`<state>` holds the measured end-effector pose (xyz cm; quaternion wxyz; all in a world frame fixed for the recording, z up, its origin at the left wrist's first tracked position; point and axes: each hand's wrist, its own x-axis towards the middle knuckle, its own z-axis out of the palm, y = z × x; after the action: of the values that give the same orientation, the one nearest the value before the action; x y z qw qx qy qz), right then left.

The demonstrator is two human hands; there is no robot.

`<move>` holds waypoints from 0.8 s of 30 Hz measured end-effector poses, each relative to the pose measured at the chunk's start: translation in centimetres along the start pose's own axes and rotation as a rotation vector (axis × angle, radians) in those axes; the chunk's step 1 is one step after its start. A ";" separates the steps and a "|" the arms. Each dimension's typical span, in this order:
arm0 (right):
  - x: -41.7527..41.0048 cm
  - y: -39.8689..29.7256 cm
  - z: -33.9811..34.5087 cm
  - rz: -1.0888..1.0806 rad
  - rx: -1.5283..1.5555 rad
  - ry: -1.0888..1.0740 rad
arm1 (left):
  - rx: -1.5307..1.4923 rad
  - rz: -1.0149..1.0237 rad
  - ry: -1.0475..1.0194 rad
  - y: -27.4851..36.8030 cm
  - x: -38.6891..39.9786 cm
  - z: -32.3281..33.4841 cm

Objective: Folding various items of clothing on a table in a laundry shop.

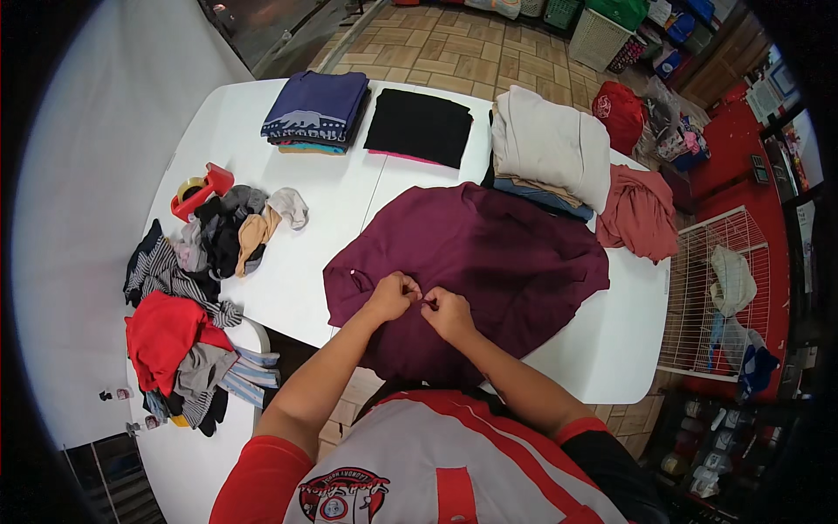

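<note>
A maroon long-sleeved garment (452, 229) lies spread on the white folding table (281, 288), its near end hanging over the front edge. My left hand (395, 296) pinches the maroon cloth near the garment's middle. Close beside it, my right hand (449, 316) grips a small fold or edge of the same cloth between thumb and fingers. The fingertips of both hands almost meet. What exact part of the garment they hold is too small to tell.
Folded stacks stand along the far edge: a blue printed shirt (317, 105), black cloth (419, 128) and a cream garment (550, 147). A pink garment (638, 213) lies crumpled at right. Left are socks (226, 229), a red tape dispenser (213, 183) and heaped clothes (167, 337). A wire rack (687, 301) stands right.
</note>
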<state>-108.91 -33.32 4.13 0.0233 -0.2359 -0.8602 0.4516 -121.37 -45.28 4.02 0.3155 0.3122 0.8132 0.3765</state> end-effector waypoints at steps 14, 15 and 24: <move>-1.3 -1.0 -1.2 -0.336 -0.150 0.184 | -0.277 -0.363 -0.181 1.9 1.1 -0.8; -1.3 -1.2 -1.2 -0.342 -0.147 0.193 | -0.304 -0.374 -0.173 1.7 1.0 -0.8; -1.3 -1.8 -1.3 -0.364 -0.141 0.214 | -0.461 -0.461 -0.191 2.0 0.6 -1.4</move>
<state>-108.18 -33.76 6.56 0.1790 -0.1245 -0.9106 0.3512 -122.20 -44.41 6.15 0.5293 0.0743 0.7226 0.4384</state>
